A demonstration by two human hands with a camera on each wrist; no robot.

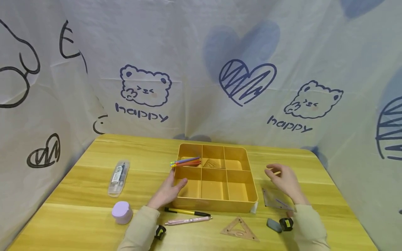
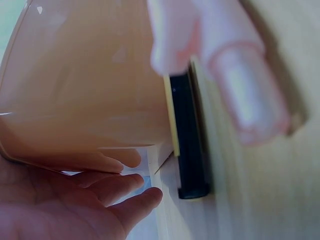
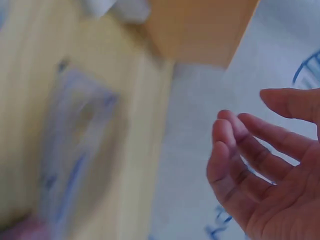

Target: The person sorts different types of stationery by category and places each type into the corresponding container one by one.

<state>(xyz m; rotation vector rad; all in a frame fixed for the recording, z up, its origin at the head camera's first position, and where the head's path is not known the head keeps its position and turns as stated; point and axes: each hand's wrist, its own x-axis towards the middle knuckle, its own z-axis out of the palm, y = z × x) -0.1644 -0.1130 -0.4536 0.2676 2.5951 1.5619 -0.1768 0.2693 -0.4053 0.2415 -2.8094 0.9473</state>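
Resting against the mid-table yellow box (image 1: 216, 205) at nine o'clock, the left hand (image 1: 168, 189) has fingers loosely extended, while the right hand (image 1: 286, 179), empty, softly curved, hovers at three.

Left hand (image 1: 168, 191): fingers partly hidden behind the wall of the orange organizer box (image 1: 216, 205), head view, seven o'clock.
Pink pen (image 2: 250, 92): blurred, cropped by the left wrist view's top edge at one o'clock.
Clear set square (image 3: 52, 142): smeared by blur toward nine o'clock, right wrist view.
Pencil case (image 1: 116, 188): print too small to read, head view, eight o'clock.
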